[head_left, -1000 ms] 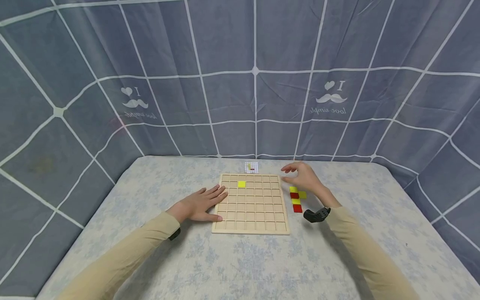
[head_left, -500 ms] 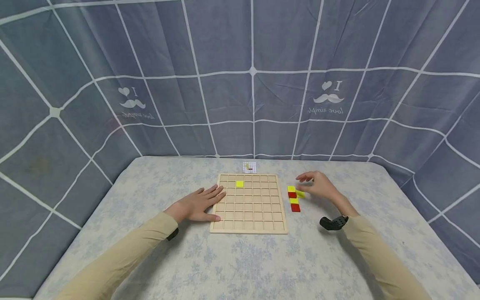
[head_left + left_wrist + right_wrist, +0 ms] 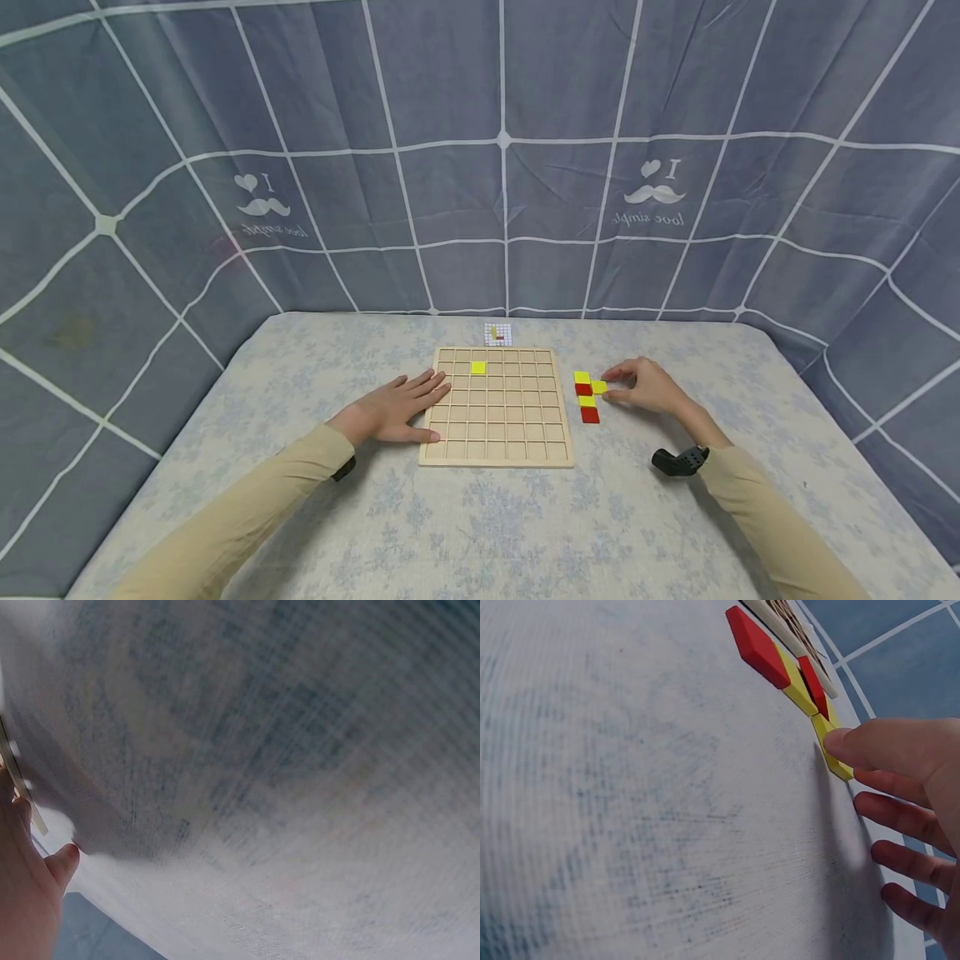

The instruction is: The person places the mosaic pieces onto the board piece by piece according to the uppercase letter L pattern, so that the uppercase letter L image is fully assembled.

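My left hand [image 3: 397, 410] lies flat with spread fingers on the left edge of a wooden grid board [image 3: 495, 433]. One yellow square tile [image 3: 478, 367] sits in a cell of the board's upper rows. To the right of the board, the thumb and index finger of my right hand [image 3: 651, 387] pinch the edges of another yellow tile [image 3: 598, 387]. In the right wrist view the thumb presses on this yellow tile [image 3: 828, 742] at the tablecloth. Beside it runs a short column of tiles, with red tiles [image 3: 590, 415] and yellow tiles [image 3: 581, 377] alternating.
A small printed card [image 3: 498, 335] with a grid pattern lies just behind the board. Patterned pale cloth [image 3: 480, 533] covers the table. A grey-blue curtain [image 3: 562, 200] with white lines hangs along the back and sides.
My right hand has moved right and down from the board's upper right corner to the outer yellow tile, and its thumb and index finger have closed there. The left hand stays put.
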A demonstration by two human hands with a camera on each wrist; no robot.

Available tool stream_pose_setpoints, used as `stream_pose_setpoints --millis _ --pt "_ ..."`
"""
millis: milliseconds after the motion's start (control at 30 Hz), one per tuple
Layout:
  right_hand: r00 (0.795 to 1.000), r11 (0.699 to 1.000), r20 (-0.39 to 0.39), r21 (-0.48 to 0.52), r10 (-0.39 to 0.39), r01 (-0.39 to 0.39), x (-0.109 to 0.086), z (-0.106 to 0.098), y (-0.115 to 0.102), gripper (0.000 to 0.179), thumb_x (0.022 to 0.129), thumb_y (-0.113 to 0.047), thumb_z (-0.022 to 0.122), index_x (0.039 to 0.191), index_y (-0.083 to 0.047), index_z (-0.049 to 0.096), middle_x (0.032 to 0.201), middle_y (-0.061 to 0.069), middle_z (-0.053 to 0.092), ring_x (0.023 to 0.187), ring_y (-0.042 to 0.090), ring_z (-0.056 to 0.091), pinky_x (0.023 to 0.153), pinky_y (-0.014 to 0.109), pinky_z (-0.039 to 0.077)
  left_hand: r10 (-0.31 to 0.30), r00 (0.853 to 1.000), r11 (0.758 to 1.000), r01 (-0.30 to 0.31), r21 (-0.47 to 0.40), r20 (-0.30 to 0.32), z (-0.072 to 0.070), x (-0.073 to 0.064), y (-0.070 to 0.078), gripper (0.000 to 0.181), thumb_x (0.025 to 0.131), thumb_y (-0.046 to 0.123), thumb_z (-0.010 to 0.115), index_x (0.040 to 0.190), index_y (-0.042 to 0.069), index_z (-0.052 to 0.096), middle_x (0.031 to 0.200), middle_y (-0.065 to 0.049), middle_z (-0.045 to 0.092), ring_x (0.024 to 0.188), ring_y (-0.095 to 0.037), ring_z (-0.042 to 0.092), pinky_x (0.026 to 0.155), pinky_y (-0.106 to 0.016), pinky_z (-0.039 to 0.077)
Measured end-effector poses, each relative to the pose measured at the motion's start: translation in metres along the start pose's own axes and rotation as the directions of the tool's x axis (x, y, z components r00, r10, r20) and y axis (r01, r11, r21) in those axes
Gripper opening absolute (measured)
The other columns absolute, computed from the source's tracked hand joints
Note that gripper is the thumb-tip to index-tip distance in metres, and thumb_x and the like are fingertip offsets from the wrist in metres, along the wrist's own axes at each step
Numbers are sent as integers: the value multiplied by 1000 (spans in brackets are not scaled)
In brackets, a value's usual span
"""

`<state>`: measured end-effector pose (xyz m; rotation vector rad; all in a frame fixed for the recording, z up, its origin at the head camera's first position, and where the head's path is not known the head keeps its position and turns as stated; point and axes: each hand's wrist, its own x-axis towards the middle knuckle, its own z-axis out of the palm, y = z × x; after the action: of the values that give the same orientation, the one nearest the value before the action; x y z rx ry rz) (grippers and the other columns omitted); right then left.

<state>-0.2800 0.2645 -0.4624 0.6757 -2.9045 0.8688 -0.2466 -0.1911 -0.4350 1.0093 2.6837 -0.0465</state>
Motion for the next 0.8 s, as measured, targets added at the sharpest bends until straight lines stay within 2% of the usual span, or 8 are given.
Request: stream_pose_setpoints --millis 300,800 --pt "999 999 -35 -40 -10 9 -1 5 4 25 76 -20 81 97 -8 76 93 5 73 82 16 61 71 30 51 -2 1000 1000 2 16 -6 2 0 0 87 90 69 42 157 21 12 164 -3 7 151 -25 8 119 -53 18" --pt "999 998 -47 -66 -22 19 -4 3 0 22 76 -20 80 93 -7 76 89 4 72 76 12 56 66 26 46 -8 1000 1000 8 16 -3 5 1 -1 88 90 70 42 157 21 12 164 -3 6 151 -25 8 119 -53 18"
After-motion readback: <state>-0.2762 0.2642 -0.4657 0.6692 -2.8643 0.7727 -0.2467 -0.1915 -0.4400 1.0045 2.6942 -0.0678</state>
